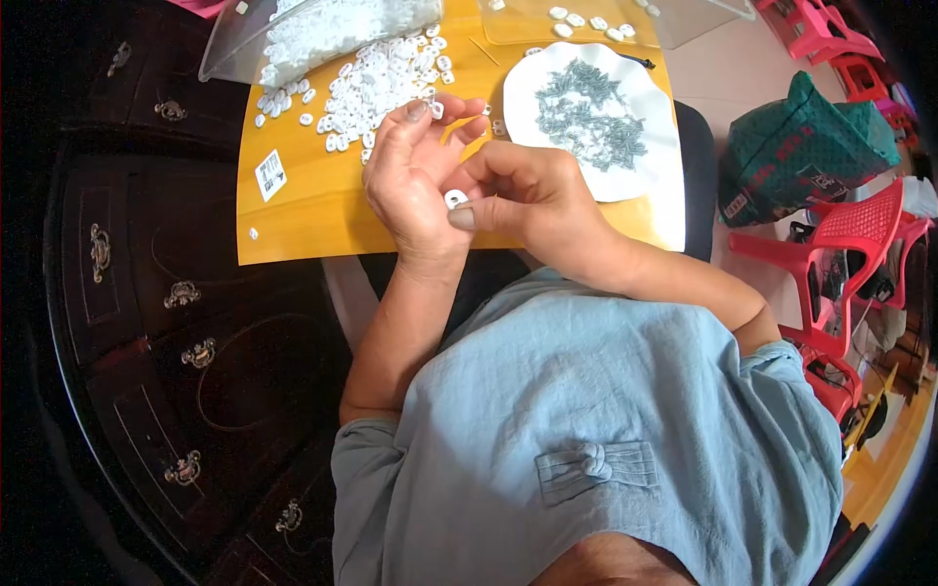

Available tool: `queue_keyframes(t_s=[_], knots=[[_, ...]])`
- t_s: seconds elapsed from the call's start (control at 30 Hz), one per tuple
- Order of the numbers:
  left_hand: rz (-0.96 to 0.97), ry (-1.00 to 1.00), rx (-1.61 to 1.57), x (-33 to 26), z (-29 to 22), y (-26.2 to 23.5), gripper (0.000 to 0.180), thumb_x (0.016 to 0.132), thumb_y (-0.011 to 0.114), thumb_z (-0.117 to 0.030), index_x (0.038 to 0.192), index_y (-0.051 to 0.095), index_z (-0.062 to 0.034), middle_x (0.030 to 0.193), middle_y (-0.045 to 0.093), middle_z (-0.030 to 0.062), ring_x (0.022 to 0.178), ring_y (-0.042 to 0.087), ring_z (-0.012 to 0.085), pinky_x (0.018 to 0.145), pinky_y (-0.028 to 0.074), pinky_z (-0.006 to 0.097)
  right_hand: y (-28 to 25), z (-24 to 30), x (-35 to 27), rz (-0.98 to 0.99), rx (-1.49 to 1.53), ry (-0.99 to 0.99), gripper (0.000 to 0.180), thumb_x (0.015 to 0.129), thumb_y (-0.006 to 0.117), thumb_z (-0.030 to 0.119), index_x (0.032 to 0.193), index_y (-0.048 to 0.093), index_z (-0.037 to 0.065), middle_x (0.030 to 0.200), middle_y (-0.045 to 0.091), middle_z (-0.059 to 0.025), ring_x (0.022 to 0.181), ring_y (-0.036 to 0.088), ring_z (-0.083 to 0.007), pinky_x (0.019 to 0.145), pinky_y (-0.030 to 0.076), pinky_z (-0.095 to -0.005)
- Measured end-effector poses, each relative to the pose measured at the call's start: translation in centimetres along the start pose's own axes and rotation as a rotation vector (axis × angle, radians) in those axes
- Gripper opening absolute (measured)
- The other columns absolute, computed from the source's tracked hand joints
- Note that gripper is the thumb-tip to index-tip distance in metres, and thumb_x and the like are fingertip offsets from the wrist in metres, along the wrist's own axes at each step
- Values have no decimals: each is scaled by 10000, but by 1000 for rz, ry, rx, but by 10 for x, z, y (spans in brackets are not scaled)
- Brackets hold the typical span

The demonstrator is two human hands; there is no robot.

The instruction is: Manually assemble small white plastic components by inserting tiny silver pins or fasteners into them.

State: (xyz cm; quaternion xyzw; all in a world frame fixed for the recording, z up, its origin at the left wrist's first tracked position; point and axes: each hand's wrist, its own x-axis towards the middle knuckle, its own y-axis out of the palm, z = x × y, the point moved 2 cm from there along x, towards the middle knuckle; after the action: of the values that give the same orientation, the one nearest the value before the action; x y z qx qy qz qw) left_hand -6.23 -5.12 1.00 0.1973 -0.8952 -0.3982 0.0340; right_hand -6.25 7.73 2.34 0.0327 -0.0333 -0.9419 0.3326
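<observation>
My left hand (415, 181) is raised over the near part of the yellow table, palm up. Between its thumb and fingertips it pinches a small white oval plastic piece (437, 111). My right hand (532, 195) comes in from the right and meets the left palm. Its thumb and forefinger close on another white piece with a dark hole (455, 199). Behind the left hand spreads a pile of similar white oval pieces (376, 83). A scalloped white plate (662, 146) beyond the right hand carries many small, thin grey-green metal pieces (586, 112), perhaps pins or screws.
The yellow tabletop (313, 215) bears a white printed label (271, 176). A clear bin (234, 49) heaped with white pieces stands at the far left. Beyond the plate sits a clear tray (699, 24). Dark drawers (195, 322) flank the left; a green bag (801, 151) and pink chair (850, 244) are right.
</observation>
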Motion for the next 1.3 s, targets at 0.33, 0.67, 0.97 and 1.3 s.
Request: queue_keyframes(t_s=[0.33, 0.67, 0.97, 1.3], knots=[[-13, 126, 227, -17, 0, -3, 130, 908, 558, -57, 970, 576, 56, 857, 614, 135, 775, 628, 233, 749, 528, 354, -27, 1, 2, -192, 104, -23, 84, 898, 681, 75, 940, 672, 3, 793, 647, -14, 714, 592, -68, 619, 457, -210], [90, 229, 537, -33, 6, 7, 36, 904, 576, 19, 900, 602, 43, 792, 620, 68, 693, 610, 120, 588, 517, 243, -51, 8, 5, -184, 264, 83, 94, 916, 647, 86, 928, 669, -4, 761, 650, -35, 654, 599, -94, 563, 432, -215], [104, 233, 606, -33, 10, 11, 84, 907, 588, -4, 937, 604, 73, 784, 622, 107, 670, 601, 161, 568, 518, 284, -54, 8, 3, -180, 314, 63, 107, 925, 640, 91, 929, 665, -12, 742, 647, -47, 647, 600, -98, 557, 438, -209], [198, 105, 448, -31, 10, 10, 65, 922, 604, -1, 943, 586, 57, 831, 651, 109, 691, 619, 142, 619, 522, 261, -56, 2, 4, -86, 338, 62, 95, 915, 629, 76, 928, 661, -13, 764, 674, -66, 653, 631, -106, 545, 441, -207]])
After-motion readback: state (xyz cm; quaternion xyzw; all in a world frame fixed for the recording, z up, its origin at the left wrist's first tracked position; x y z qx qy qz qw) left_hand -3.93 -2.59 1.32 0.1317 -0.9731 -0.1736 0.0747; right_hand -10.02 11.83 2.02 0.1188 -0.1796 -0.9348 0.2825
